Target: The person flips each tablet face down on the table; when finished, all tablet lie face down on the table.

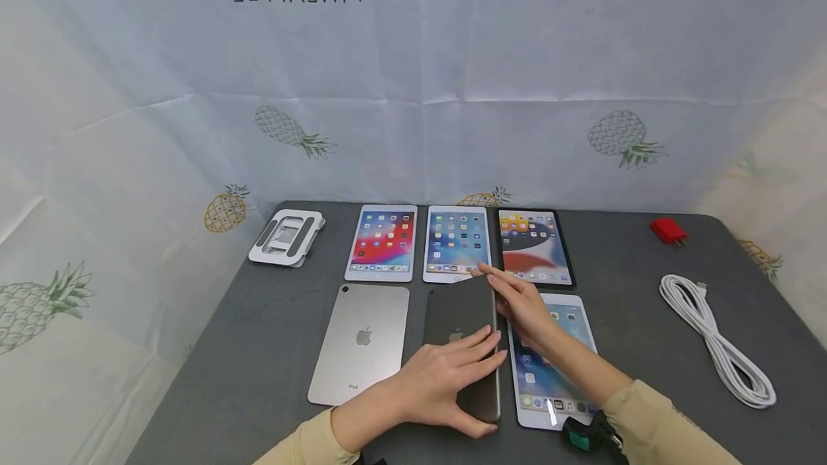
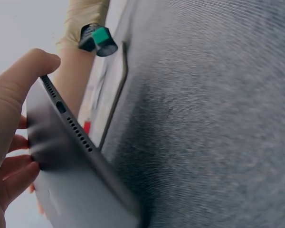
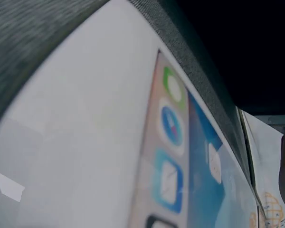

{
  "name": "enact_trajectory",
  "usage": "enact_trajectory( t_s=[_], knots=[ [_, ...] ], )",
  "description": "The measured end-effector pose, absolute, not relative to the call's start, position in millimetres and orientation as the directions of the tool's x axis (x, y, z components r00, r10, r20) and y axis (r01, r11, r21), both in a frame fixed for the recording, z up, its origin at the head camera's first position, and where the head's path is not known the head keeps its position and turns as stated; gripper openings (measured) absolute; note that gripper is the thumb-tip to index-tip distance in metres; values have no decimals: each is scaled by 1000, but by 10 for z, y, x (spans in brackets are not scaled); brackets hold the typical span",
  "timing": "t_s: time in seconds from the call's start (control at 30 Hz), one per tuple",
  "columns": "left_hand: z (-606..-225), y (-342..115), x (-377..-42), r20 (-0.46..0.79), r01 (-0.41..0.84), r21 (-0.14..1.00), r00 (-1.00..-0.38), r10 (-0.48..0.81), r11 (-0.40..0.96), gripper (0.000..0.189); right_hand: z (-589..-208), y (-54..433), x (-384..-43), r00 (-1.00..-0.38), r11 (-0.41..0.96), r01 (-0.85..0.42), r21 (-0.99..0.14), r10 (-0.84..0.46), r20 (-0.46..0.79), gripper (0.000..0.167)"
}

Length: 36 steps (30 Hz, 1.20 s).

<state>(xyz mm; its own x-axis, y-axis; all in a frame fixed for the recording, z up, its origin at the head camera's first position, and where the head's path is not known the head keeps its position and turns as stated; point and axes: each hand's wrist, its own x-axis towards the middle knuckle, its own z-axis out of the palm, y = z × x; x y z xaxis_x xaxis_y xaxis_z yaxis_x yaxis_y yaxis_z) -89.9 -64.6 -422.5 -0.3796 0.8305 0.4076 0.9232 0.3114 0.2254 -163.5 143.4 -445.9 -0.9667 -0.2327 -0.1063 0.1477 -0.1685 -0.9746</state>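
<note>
A dark grey tablet (image 1: 460, 300) lies back up in the front row, its right side lifted off the grey table. My left hand (image 1: 439, 382) reaches over its back and grips it, fingers at the raised right edge, thumb at the lower corner. In the left wrist view, the port and speaker holes show along the edge of the tablet (image 2: 71, 185), near the thumb. At the upper right corner my right hand (image 1: 526, 311) holds the same tablet. Below my right forearm lies a white tablet (image 1: 571, 314), screen lit; it fills much of the right wrist view.
A silver tablet (image 1: 368, 314) lies face down at left. Behind are two white tablets (image 1: 381, 242) and a black-framed one (image 1: 535, 246), screens lit. A folded white stand (image 1: 284, 237) sits back left; a red charger (image 1: 668, 230) and coiled white cable (image 1: 717, 343) lie right.
</note>
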Motion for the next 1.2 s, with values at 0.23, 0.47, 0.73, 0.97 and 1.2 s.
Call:
enact_trajectory(
  t_s=[0.23,0.47,0.73,0.97,1.2],
  knots=[
    [-4287,-621,-887,315,938,109,-347,883,330,81,-4501,1520,-1632,-978,99,147,-984,-135,-160,48],
    [-4358,-585,-891,240,937,42,-346,907,347,79,-4504,1597,-1677,-975,335,36,-941,-195,-107,37],
    [-4428,-557,-902,235,932,31,-357,904,360,79,-4495,1578,-1717,-954,637,-282,-717,-267,138,22],
    [-4484,-518,-918,202,936,-51,-331,922,347,76,-4510,1555,-1731,-909,681,-409,-608,-361,207,22],
    [-4527,-507,-922,209,939,-94,-307,928,332,74,-4525,1547,-1712,-905,703,-417,-576,-378,195,25]
  ],
)
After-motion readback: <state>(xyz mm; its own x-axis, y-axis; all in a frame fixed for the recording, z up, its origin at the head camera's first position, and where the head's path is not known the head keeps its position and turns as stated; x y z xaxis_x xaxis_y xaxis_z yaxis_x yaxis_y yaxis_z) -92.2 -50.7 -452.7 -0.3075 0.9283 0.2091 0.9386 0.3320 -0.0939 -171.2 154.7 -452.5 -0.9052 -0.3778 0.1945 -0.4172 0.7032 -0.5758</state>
